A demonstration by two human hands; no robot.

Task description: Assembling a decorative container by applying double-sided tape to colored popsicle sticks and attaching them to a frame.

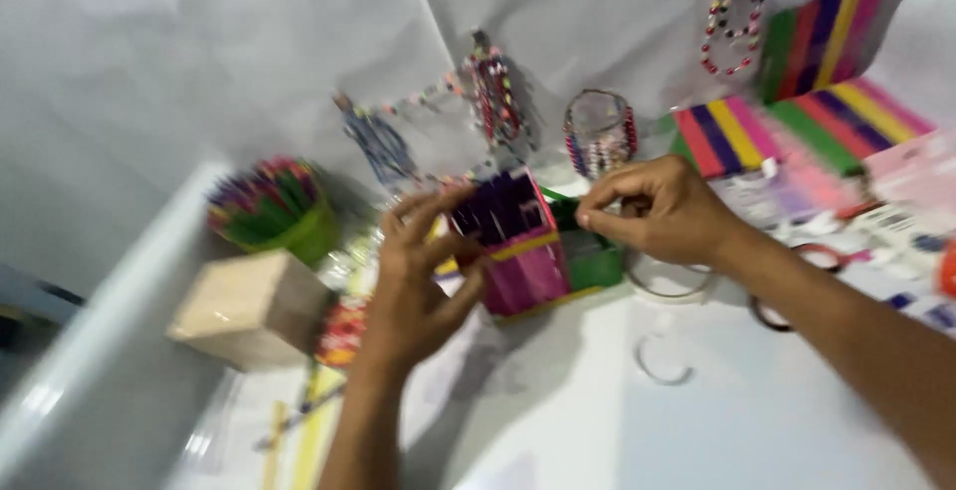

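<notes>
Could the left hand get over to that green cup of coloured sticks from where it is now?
Probably yes. The left hand is on the pink stick box, and the green cup of sticks stands just to its left on the white table. Only the plain wooden block sits nearby, lower and off the straight path.
</notes>
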